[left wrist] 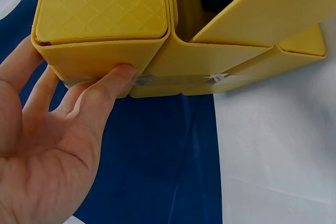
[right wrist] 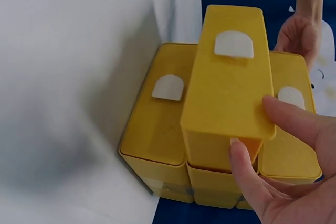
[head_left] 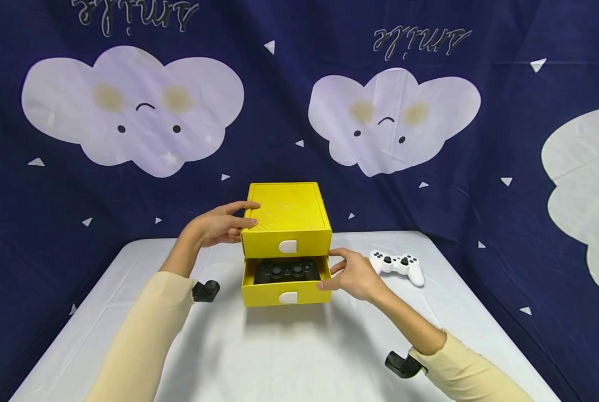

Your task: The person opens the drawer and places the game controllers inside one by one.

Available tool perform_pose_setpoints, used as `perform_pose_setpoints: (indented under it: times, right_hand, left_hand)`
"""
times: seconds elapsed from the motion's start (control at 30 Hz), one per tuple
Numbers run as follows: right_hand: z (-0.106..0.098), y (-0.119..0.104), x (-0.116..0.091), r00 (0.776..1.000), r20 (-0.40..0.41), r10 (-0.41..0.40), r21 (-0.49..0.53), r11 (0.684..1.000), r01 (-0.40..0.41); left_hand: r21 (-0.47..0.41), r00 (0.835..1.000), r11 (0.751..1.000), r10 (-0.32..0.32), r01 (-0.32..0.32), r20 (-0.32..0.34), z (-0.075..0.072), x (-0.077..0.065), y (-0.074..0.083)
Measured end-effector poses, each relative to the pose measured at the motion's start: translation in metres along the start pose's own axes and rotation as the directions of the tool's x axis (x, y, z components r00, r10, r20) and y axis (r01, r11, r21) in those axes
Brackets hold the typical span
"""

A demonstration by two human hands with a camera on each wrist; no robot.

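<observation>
A yellow drawer cabinet (head_left: 289, 204) with three stacked tiers and white tab handles stands on the table. Its middle drawer (head_left: 261, 295) is pulled out, and inside lies a black game controller (head_left: 286, 271). From the head view, that drawer hides the bottom tier, which shows in the right wrist view. My left hand (head_left: 221, 226) rests with fairly straight fingers against the cabinet's upper left side. At the drawer's right front corner, my right hand (head_left: 354, 274) pinches it, thumb (right wrist: 289, 116) on the front panel and a finger (right wrist: 242, 163) against the side wall.
A white game controller (head_left: 397, 267) lies on the table to the right, behind my right hand. The white tabletop (head_left: 289, 357) extends in front of the cabinet. Dark blue cloth (head_left: 274, 128) with printed clouds hangs close behind it.
</observation>
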State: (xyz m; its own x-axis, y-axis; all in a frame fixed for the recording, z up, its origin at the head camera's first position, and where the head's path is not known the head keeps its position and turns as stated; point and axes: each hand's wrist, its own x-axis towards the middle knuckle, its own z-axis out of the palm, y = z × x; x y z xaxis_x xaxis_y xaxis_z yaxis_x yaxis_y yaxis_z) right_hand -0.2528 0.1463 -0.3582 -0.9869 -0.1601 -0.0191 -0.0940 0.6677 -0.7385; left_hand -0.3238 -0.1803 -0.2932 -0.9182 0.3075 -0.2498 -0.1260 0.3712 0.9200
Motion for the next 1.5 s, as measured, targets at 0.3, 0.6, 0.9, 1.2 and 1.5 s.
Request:
perform_pose_setpoints:
  times: [0.3, 0.6, 0.9, 1.2, 1.5]
  right_hand:
    - [0.007, 0.005, 0.002, 0.996, -0.084, -0.04, 0.048, 0.998, 0.044]
    - [0.012, 0.01, 0.009, 0.979, -0.184, -0.092, 0.097, 0.989, 0.111]
    - [0.016, 0.015, 0.018, 0.963, -0.239, -0.121, 0.126, 0.98, 0.155]
    - [0.022, 0.018, 0.023, 0.953, -0.28, -0.112, 0.175, 0.971, 0.165]
    - [0.028, 0.019, 0.03, 0.938, -0.33, -0.107, 0.164, 0.972, 0.169]
  left_hand:
    - [0.005, 1.0, 1.0, -0.011, 0.011, -0.012, 0.0, -0.001, 0.001]
    - [0.008, 1.0, 1.0, -0.007, 0.007, -0.005, 0.0, 0.0, 0.001]
    - [0.02, 1.0, 1.0, -0.001, 0.001, 0.005, 0.0, -0.002, 0.001]
    - [0.007, 1.0, 1.0, -0.008, 0.008, -0.005, 0.001, 0.0, -0.001]
    - [0.022, 1.0, 1.0, -0.013, 0.013, -0.011, 0.0, 0.0, 0.002]
